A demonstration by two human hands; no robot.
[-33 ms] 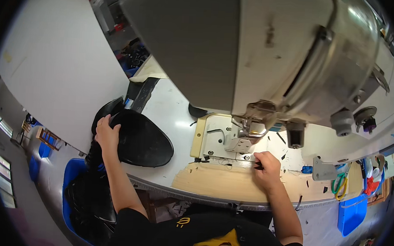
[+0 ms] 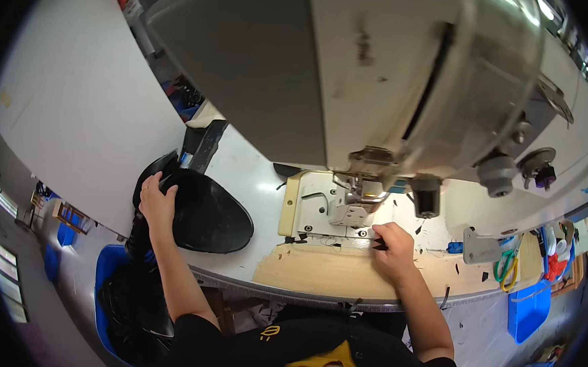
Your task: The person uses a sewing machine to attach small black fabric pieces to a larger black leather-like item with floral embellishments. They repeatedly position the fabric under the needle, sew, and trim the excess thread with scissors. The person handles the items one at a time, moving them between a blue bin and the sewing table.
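Observation:
My left hand (image 2: 157, 205) is at the left of the table, its thumb and fingers apart around the edge of a black, glossy, rounded panel (image 2: 213, 212) that looks like leather. More black material (image 2: 147, 181) bunches beneath and beside that hand. My right hand (image 2: 393, 249) is curled closed at the front edge of the sewing machine's pale bed plate (image 2: 309, 215). A small dark pointed thing (image 2: 379, 243) sticks out of its fingers; its kind is hidden. Directly behind this hand is the machine's presser foot area (image 2: 353, 211).
The large sewing machine head (image 2: 381, 74) overhangs the table. Dark scraps and thread ends lie around its bed. Scissors (image 2: 509, 271) with green and yellow handles lie at the right, above a blue bin (image 2: 528, 312). Below left, a blue tub (image 2: 104, 286) holds black pieces.
The view has shifted slightly, so the machine head sits further left in the picture. Both hands keep about the same places and poses.

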